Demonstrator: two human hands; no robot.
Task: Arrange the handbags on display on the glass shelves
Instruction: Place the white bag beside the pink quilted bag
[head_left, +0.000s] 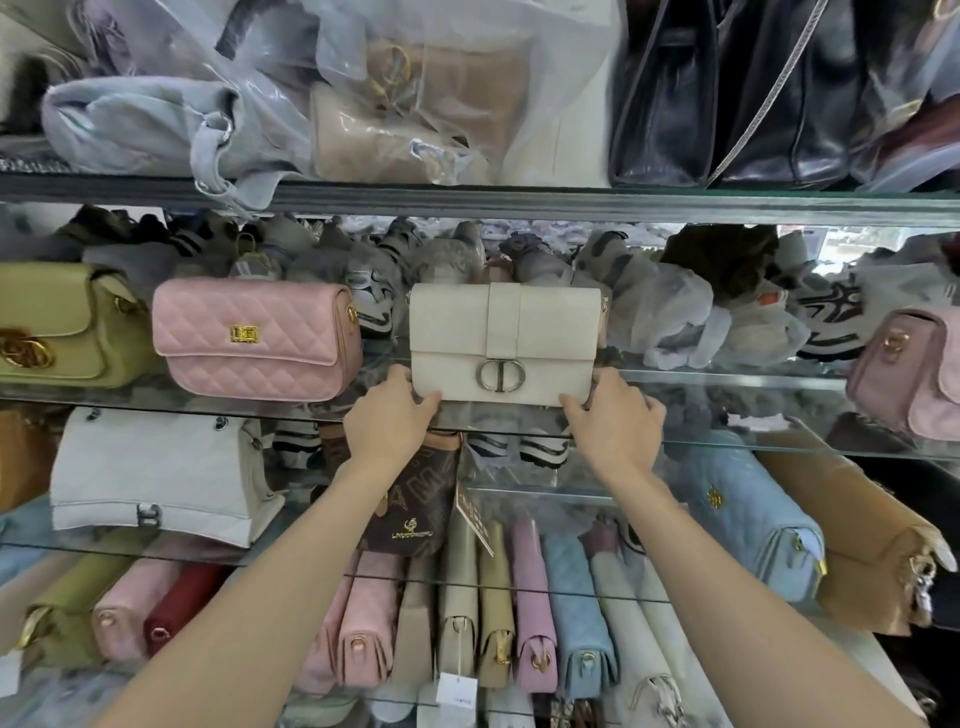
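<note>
A cream flap handbag (504, 338) with a round silver clasp stands upright at the middle of a glass shelf (753, 441). My left hand (387, 415) grips its lower left corner and my right hand (615, 415) grips its lower right corner. To its left on the same shelf stand a pink quilted handbag (257, 338) with a gold lock and a pale green handbag (57, 327). A mauve handbag (909, 369) sits at the shelf's right end.
Plastic-wrapped bags (395, 98) and black leather bags (779, 88) fill the shelf above. Wrapped bags are piled behind the cream handbag. Below sit a white quilted bag (156, 473), a brown monogram bag (415, 509), a blue bag (753, 514), a tan bag (857, 540) and a row of several small bags.
</note>
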